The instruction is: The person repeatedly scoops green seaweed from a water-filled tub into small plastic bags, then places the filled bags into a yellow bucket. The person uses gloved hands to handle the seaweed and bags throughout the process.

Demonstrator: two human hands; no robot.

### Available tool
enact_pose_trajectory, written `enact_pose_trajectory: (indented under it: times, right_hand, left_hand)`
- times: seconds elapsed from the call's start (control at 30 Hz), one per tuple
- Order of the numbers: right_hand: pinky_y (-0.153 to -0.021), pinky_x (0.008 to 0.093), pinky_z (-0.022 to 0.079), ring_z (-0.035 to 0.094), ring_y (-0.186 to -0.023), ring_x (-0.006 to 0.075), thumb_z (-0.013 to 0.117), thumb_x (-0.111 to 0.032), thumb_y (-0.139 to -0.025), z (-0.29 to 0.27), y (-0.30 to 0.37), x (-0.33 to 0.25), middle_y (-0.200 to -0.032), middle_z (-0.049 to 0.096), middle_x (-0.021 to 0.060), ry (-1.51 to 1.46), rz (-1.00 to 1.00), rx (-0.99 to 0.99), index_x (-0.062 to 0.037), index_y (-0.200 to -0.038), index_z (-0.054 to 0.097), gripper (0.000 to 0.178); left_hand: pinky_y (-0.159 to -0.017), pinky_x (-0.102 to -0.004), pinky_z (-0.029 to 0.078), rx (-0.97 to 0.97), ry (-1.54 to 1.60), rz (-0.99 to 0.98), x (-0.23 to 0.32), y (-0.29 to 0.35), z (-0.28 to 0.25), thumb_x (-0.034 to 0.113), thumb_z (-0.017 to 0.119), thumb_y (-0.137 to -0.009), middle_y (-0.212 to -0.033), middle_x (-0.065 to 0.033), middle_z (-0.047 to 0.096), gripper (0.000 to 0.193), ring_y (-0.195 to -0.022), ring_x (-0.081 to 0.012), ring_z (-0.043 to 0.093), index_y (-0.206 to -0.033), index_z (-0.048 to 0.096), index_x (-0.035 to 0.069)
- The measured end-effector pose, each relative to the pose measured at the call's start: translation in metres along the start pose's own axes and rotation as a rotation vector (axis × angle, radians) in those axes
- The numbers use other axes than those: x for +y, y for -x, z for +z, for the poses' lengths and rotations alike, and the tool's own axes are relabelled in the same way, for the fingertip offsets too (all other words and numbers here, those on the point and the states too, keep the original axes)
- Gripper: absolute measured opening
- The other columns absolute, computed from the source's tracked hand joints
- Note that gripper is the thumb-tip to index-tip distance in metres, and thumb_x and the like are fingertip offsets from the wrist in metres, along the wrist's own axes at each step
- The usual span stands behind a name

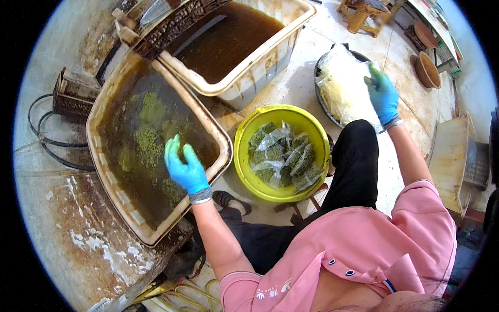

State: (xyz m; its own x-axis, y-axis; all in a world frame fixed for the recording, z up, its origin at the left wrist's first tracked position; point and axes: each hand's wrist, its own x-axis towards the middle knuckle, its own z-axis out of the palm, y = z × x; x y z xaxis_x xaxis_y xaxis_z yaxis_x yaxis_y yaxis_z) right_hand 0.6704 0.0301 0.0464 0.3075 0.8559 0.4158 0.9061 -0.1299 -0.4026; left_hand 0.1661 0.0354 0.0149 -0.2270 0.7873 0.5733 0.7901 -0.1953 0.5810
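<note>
My left hand (186, 169), in a blue glove with green-stained fingertips, hovers over the near right side of a pale tub (224, 151) of murky brown water. Its fingers are apart, with nothing in them. Clumps of small green grains (148, 143) show in that water. My right hand (383, 96), gloved the same way, is at the right edge of a heap of clear plastic bags (343, 86) in a dark round basin (317, 86). Thumb and fingers stand apart there. Between my hands, a yellow-green basin (244, 171) holds several clear bags of green grains (283, 153).
Behind the first tub stands another pale tub (244, 86) of brown water, with a dark plastic crate (179, 26) across its left side. A black hose (47, 140) curls at the left. A wooden stool (362, 15) and a brown basket (428, 70) are farther back. My knee is beside the basins.
</note>
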Motion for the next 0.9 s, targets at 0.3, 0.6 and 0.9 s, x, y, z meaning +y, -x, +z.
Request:
enact_pose_trajectory:
  times: [0.3, 0.6, 0.9]
  right_hand:
    - [-0.069, 0.0425, 0.051, 0.063, -0.079, 0.0338, 0.057, -0.023, -0.083, 0.088, 0.014, -0.118, -0.085, 0.064, 0.0165, 0.122, -0.479, -0.684, -0.0090, -0.090, 0.065, 0.018]
    - [-0.108, 0.0643, 0.015, 0.050, -0.120, 0.0362, 0.057, -0.020, -0.077, 0.334, 0.167, -0.107, -0.137, 0.045, 0.0174, 0.286, -0.499, -1.082, -0.0080, -0.145, 0.026, 0.076]
    - [-0.078, 0.0462, 0.050, 0.066, -0.086, 0.0339, 0.063, -0.022, -0.074, 0.317, 0.147, -0.112, -0.090, 0.068, 0.0173, 0.265, -0.198, -1.034, -0.0106, -0.090, 0.069, 0.020]
  left_hand:
    - [-0.082, -0.0355, 0.049, -0.043, 0.192, -0.225, 0.000, -0.001, -0.001, 0.008, 0.062, -0.083, -0.099, -0.0131, 0.067, 0.012, -0.092, -0.0245, 0.063, -0.089, 0.068, -0.001]
    - [-0.073, -0.0233, 0.051, -0.022, 0.402, -0.360, 0.002, -0.004, -0.004, -0.003, 0.061, -0.081, -0.135, -0.0130, 0.048, 0.044, -0.087, -0.0119, 0.059, -0.124, 0.053, 0.001]
    - [-0.073, -0.0252, 0.051, -0.097, 0.430, -0.301, -0.002, -0.010, -0.007, 0.000, 0.062, -0.082, -0.111, -0.0106, 0.064, 0.029, -0.084, -0.0134, 0.062, -0.111, 0.064, 0.002]
